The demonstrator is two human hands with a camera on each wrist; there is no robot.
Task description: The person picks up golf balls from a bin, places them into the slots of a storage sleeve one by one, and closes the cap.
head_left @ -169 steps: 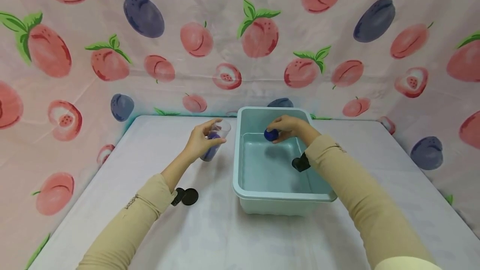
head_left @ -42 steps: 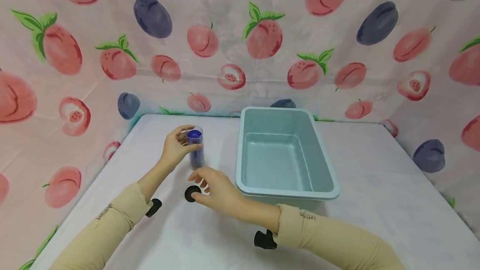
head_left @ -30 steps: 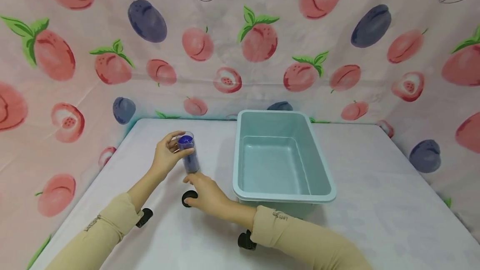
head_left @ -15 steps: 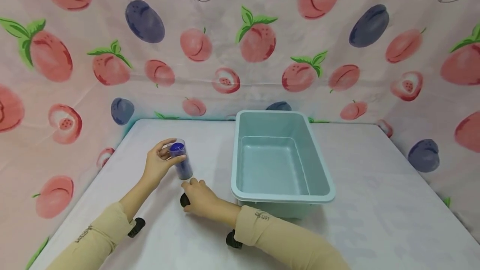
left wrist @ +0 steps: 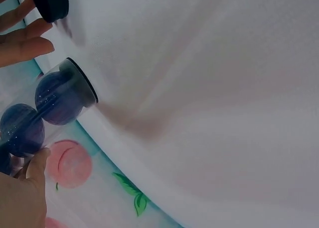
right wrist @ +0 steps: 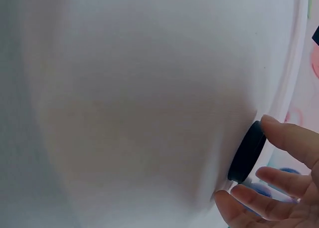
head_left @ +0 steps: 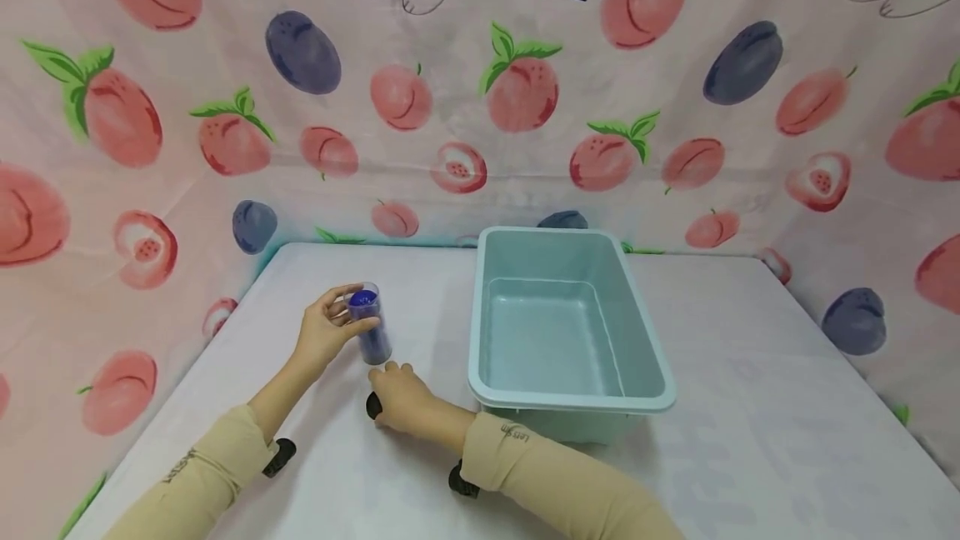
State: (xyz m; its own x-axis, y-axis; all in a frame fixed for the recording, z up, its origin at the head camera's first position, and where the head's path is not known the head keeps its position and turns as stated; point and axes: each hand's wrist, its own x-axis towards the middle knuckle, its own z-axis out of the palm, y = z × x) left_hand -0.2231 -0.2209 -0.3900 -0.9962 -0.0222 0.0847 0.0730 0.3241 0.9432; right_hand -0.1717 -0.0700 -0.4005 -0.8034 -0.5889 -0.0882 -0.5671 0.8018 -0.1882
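In the head view, my left hand [head_left: 324,332] grips a clear plastic tube [head_left: 375,340] near its rim. Blue balls [left wrist: 60,98] are stacked inside, and the top one [head_left: 363,298] shows just below the open mouth. The tube stands close over the white table, leaning slightly. In front of it, my right hand [head_left: 408,402] pinches a round black lid [right wrist: 247,153] by its edge, thumb on one side and fingers on the other. The lid is tipped on edge, and the right hand hides part of it in the head view.
A light blue-green plastic tub [head_left: 573,403] stands on the white table [head_left: 750,407] right of both hands. Black wrist cameras [head_left: 463,480] hang at the sleeves. A fruit-patterned cloth [head_left: 465,65] rises behind the table.
Earlier, the right hand held a blue ball over the tub and the left held the tube beside it. Both moved left and nearer; a ball now tops the tube, and the right fingers closed on the lid.
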